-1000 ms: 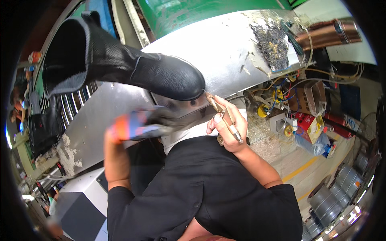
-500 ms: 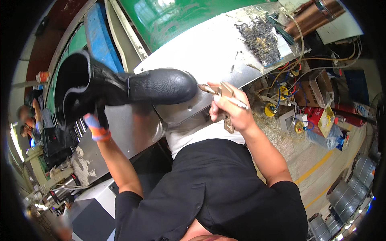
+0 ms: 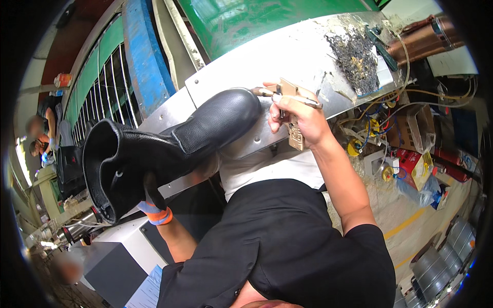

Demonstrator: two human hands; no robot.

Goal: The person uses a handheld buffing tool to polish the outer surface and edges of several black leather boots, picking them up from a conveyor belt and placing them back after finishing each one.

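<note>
A black leather boot point(image 3: 218, 123) lies on its side in the air above the bench edge, its open shaft toward the left and its rounded toe toward the right. Under the shaft, my left hand point(image 3: 155, 203), in a dark glove with an orange and grey-blue cuff, grips the boot; part of its fingers is hidden. My bare right hand point(image 3: 304, 115) is closed round a slim tool point(image 3: 264, 92) with a brownish front end and a pale rear end. The tool's tip meets or nearly meets the boot's toe. A flat tan block point(image 3: 296, 136) is also held in that hand, sticking out below the fingers.
Beneath the boot runs a pale metal bench point(image 3: 277, 56) with a dark crusted patch point(image 3: 354, 59) at its far right. A blue beam point(image 3: 148, 56) and a wire rack stand at left. Hoses, a red container point(image 3: 408, 164) and metal drums point(image 3: 436, 264) fill the right side. People appear far left.
The boot has tilted: its shaft swung down toward me, with my left hand following, while the toe rose slightly to the right. My right hand moved slightly right with the tool.
</note>
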